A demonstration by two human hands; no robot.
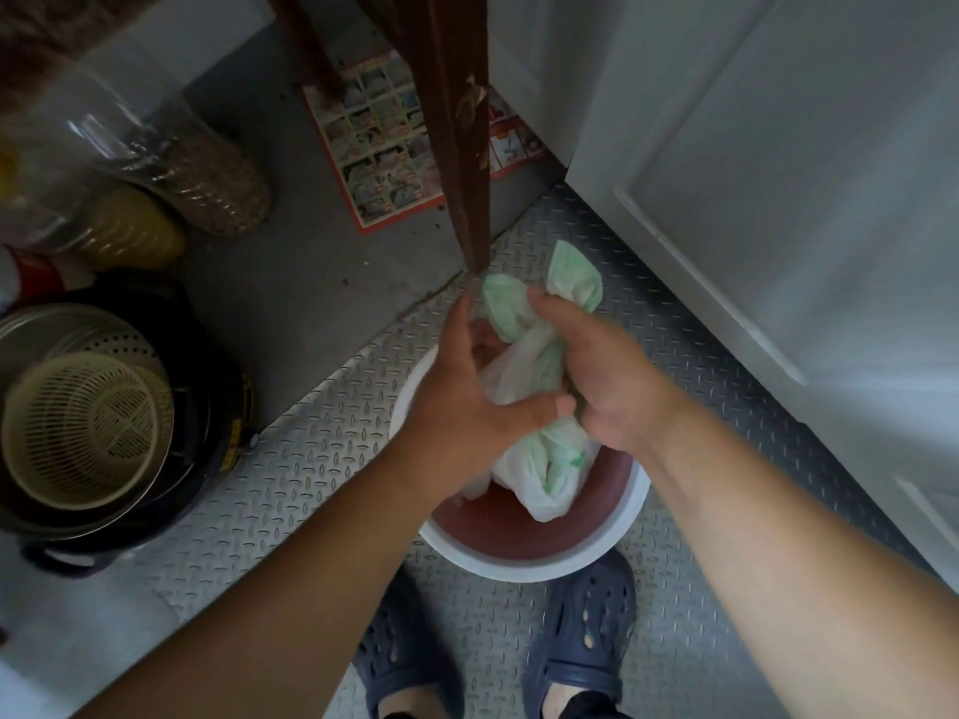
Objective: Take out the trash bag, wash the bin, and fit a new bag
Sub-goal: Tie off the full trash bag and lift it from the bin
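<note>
A round bin (539, 563) with a white rim and reddish-brown inside stands on the metal floor in front of my feet. Above its opening hangs a white and pale green trash bag (539, 469), its top gathered into twisted ends. My right hand (597, 376) grips the gathered neck of the bag, with a green end sticking out beyond the fingers. My left hand (467, 397) holds the bag from the left, thumb pressed against the plastic and fingers curled round the other green end. The bag's lower part rests just inside the bin.
A brown wooden leg (456, 121) comes down right behind the bag. White cabinet doors (778, 225) stand at the right. At the left are stacked pots with a cream strainer basket (88, 433), plastic bottles (129, 147) and a flyer (384, 142) on the floor.
</note>
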